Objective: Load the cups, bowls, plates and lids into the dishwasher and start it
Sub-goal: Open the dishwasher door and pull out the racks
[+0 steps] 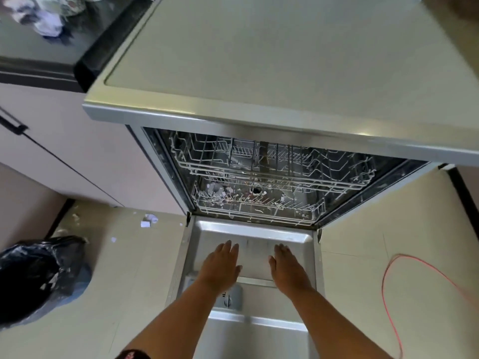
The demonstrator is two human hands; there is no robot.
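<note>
The dishwasher stands open below me, its steel door (298, 239) folded down flat. Inside, the upper wire rack (337, 174) and the lower wire rack (305, 211) both sit pushed in, with no dishes that I can make out in them. My left hand (220, 268) and my right hand (287, 268) are stretched out side by side over the door's inner face, fingers straight, palms down, holding nothing. Whether they touch the door I cannot tell. The detergent compartment (232, 297) shows between my forearms.
The dishwasher's flat grey top (285, 60) fills the upper view. A dark counter (39, 47) with blurred items lies at the far left. A black rubbish bag (36, 275) sits on the floor at left, scraps of paper (149, 220) nearby, and a red cable (388, 294) at right.
</note>
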